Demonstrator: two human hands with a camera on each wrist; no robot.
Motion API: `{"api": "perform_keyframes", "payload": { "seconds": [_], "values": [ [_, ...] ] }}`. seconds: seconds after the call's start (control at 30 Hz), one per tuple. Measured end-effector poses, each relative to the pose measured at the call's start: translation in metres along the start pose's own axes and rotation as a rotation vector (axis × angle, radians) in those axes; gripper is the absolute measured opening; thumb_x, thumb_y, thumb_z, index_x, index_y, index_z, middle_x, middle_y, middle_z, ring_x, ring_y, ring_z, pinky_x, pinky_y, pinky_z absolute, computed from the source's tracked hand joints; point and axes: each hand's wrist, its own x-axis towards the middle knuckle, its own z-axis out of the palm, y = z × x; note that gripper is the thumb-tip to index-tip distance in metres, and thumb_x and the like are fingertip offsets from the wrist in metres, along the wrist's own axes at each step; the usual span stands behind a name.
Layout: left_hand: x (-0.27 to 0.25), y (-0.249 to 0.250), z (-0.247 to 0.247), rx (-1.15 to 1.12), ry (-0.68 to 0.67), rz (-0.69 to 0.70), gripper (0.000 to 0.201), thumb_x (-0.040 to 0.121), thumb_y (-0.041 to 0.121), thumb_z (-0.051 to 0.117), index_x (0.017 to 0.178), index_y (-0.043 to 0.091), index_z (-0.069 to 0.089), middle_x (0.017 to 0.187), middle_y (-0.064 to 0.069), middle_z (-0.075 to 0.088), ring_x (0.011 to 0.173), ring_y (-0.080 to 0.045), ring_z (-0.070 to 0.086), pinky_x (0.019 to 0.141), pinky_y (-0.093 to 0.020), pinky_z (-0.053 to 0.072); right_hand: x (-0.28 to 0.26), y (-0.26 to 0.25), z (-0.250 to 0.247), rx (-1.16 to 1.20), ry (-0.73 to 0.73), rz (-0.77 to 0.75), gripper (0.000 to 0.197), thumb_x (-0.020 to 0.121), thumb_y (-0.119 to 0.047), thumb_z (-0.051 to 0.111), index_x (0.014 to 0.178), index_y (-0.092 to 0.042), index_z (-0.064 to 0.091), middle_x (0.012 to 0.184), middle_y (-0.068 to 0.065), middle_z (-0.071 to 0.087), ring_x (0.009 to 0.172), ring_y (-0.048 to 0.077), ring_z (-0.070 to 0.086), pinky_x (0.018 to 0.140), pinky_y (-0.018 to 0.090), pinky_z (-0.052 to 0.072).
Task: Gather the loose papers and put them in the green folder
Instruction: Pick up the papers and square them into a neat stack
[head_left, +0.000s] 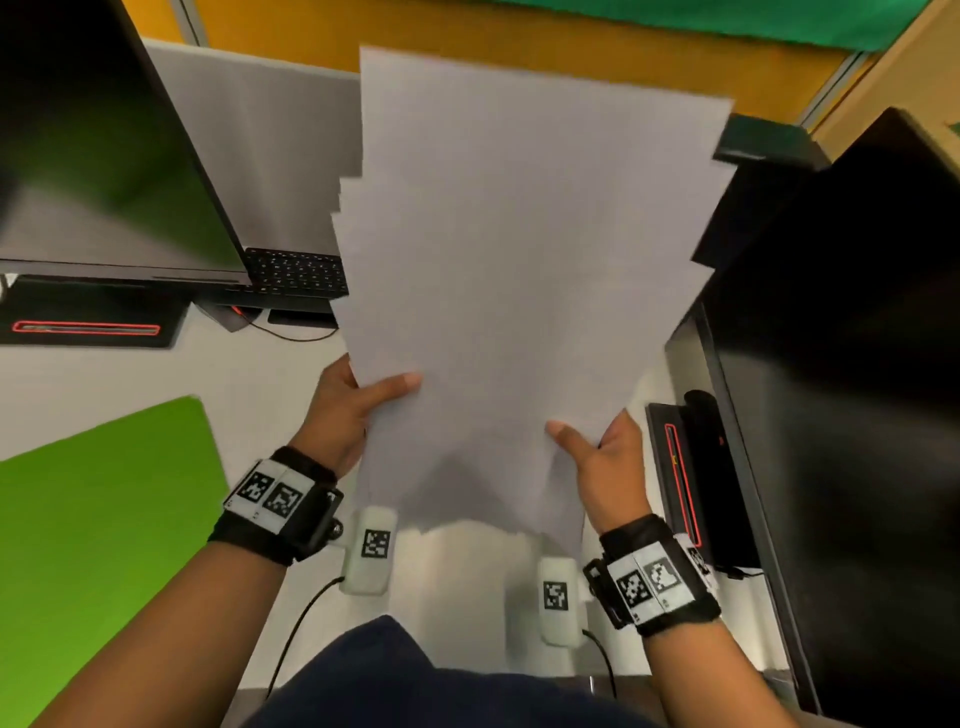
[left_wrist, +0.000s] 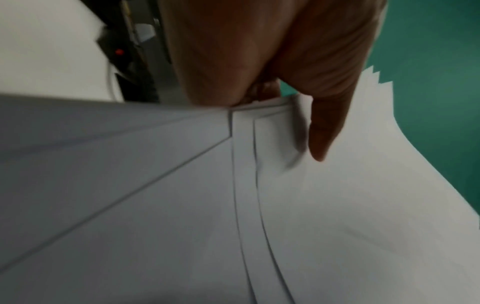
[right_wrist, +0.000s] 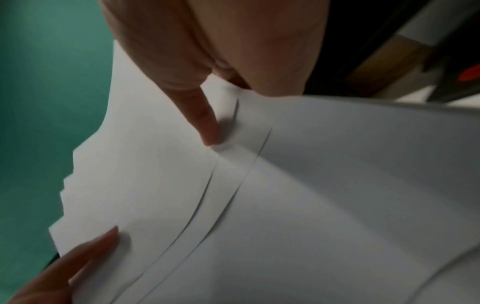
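Note:
A stack of several white papers (head_left: 519, 260) stands upright above the desk, its edges fanned and uneven. My left hand (head_left: 358, 410) grips its lower left side, thumb lying across the front sheet. On the lower right side my right hand (head_left: 597, 452) holds it the same way, thumb on the front. The fingers behind the sheets are hidden. In the left wrist view the papers (left_wrist: 259, 205) show staggered edges under the thumb (left_wrist: 324, 133). The right wrist view has the papers (right_wrist: 285, 205) and thumb (right_wrist: 205, 123). The green folder (head_left: 104, 519) lies flat at the lower left.
A black monitor (head_left: 93, 156) and keyboard (head_left: 296, 270) stand at the back left. Another dark monitor (head_left: 841, 364) fills the right side. Two white tagged devices (head_left: 371, 551) with cables lie on the white desk (head_left: 249, 374) near my body.

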Motion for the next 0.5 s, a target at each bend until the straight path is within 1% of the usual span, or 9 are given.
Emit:
{"api": "perform_keyframes", "payload": {
  "seconds": [0.03, 0.1, 0.17, 0.23, 0.3, 0.37, 0.4, 0.43, 0.5],
  "values": [
    [0.000, 0.011, 0.006, 0.008, 0.017, 0.060, 0.030, 0.070, 0.006, 0.072, 0.098, 0.013, 0.067, 0.088, 0.004, 0.078, 0.082, -0.013, 0.073, 0.070, -0.024, 0.058, 0.001, -0.007, 0.001, 0.005, 0.029, -0.055, 0.036, 0.079, 0.008, 0.065, 0.114, 0.002, 0.058, 0.111, 0.017, 0.068, 0.103, 0.025, 0.066, 0.094, 0.030, 0.052],
    [-0.003, 0.028, 0.014, 0.080, 0.051, 0.195, 0.028, 0.077, -0.004, 0.066, 0.095, 0.018, 0.067, 0.085, 0.010, 0.077, 0.082, -0.009, 0.072, 0.073, -0.022, 0.057, 0.001, -0.015, 0.003, 0.028, 0.078, -0.126, 0.031, 0.080, 0.006, 0.065, 0.111, 0.003, 0.059, 0.103, 0.013, 0.069, 0.097, 0.022, 0.067, 0.090, 0.029, 0.053],
    [-0.008, 0.035, 0.020, 0.155, 0.065, 0.299, 0.030, 0.079, -0.004, 0.066, 0.094, 0.022, 0.066, 0.083, 0.018, 0.076, 0.082, -0.001, 0.071, 0.073, -0.015, 0.054, -0.001, -0.017, 0.005, 0.026, 0.117, -0.153, 0.020, 0.082, 0.002, 0.066, 0.101, 0.004, 0.061, 0.088, 0.010, 0.068, 0.085, 0.017, 0.067, 0.083, 0.028, 0.055],
    [-0.015, 0.032, 0.026, 0.187, 0.076, 0.351, 0.033, 0.080, -0.004, 0.065, 0.090, 0.028, 0.066, 0.080, 0.024, 0.075, 0.080, 0.005, 0.069, 0.071, -0.009, 0.052, -0.004, -0.010, 0.007, 0.014, 0.130, -0.134, 0.009, 0.083, -0.001, 0.066, 0.088, 0.003, 0.061, 0.075, 0.005, 0.064, 0.068, 0.007, 0.064, 0.071, 0.025, 0.054],
    [-0.020, 0.019, 0.029, 0.192, 0.076, 0.352, 0.036, 0.080, -0.005, 0.064, 0.088, 0.030, 0.064, 0.080, 0.026, 0.074, 0.080, 0.008, 0.069, 0.070, -0.008, 0.051, -0.006, 0.002, 0.010, 0.022, 0.154, -0.063, 0.017, 0.083, -0.004, 0.066, 0.073, 0.000, 0.054, 0.065, 0.004, 0.054, 0.054, -0.002, 0.055, 0.063, 0.019, 0.048],
    [-0.025, 0.005, 0.029, 0.202, 0.076, 0.326, 0.037, 0.078, -0.003, 0.067, 0.095, 0.031, 0.061, 0.084, 0.029, 0.073, 0.084, 0.009, 0.068, 0.072, -0.006, 0.050, -0.010, 0.010, 0.014, 0.035, 0.189, 0.029, 0.038, 0.084, -0.008, 0.067, 0.063, -0.013, 0.035, 0.061, 0.000, 0.036, 0.046, 0.000, 0.042, 0.052, 0.007, 0.040],
    [-0.027, -0.001, 0.027, 0.199, 0.079, 0.307, 0.037, 0.077, 0.000, 0.069, 0.097, 0.030, 0.061, 0.087, 0.028, 0.073, 0.087, 0.008, 0.068, 0.073, -0.006, 0.050, -0.012, 0.012, 0.014, 0.033, 0.199, 0.055, 0.043, 0.083, -0.010, 0.067, 0.063, -0.017, 0.029, 0.061, -0.001, 0.030, 0.047, 0.003, 0.037, 0.050, 0.006, 0.038],
    [-0.028, -0.004, 0.026, 0.197, 0.086, 0.292, 0.038, 0.075, 0.003, 0.071, 0.100, 0.029, 0.061, 0.089, 0.027, 0.073, 0.089, 0.006, 0.068, 0.074, -0.006, 0.050, -0.014, 0.011, 0.014, 0.036, 0.199, 0.069, 0.045, 0.083, -0.010, 0.068, 0.063, -0.018, 0.028, 0.061, -0.002, 0.029, 0.048, 0.005, 0.036, 0.048, 0.004, 0.038],
    [-0.029, -0.006, 0.024, 0.196, 0.101, 0.282, 0.041, 0.073, 0.005, 0.073, 0.103, 0.028, 0.060, 0.091, 0.025, 0.073, 0.092, 0.004, 0.068, 0.076, -0.007, 0.050, -0.016, 0.009, 0.012, 0.073, 0.190, 0.045, 0.045, 0.083, -0.004, 0.067, 0.060, -0.018, 0.031, 0.056, -0.006, 0.033, 0.041, -0.001, 0.042, 0.046, 0.002, 0.038]
  ]
}}
